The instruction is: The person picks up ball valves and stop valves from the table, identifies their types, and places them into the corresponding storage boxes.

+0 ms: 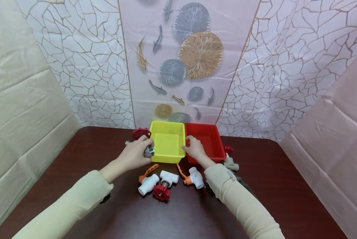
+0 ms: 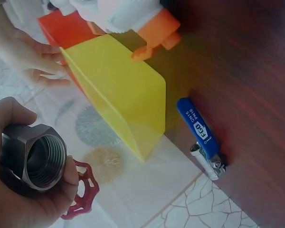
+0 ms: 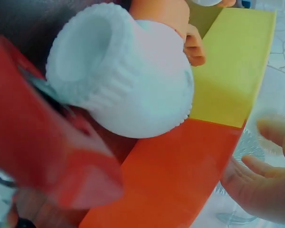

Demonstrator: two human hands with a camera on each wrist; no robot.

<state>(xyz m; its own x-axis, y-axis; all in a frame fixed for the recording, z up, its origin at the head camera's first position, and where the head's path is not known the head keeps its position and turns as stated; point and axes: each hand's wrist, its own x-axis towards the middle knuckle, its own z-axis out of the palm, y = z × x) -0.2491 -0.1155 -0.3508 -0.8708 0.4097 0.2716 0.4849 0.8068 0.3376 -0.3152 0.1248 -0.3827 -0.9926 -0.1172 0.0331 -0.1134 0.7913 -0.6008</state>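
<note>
My left hand (image 1: 137, 153) grips a dark metal valve (image 2: 31, 156) beside the left wall of the yellow bin (image 1: 169, 158). The valve's hexagonal, threaded mouth faces the left wrist camera. A red handwheel (image 2: 85, 190) shows just past the fingers; whether it belongs to the held valve is hidden. Over the near part of the red bin (image 1: 218, 142) is my right hand (image 1: 194, 149), with thumb and fingers apart at the rim shared with the yellow bin. It holds nothing visible; the right wrist view shows its fingers (image 3: 261, 168) spread close to the bin walls.
White valves with orange handles (image 1: 148, 184) (image 1: 196, 177) and a white valve with a red wheel (image 1: 161, 192) lie before the bins. A grey valve (image 1: 231, 164) lies right of the red bin. A blue-handled metal valve (image 2: 199, 128) lies near the yellow bin.
</note>
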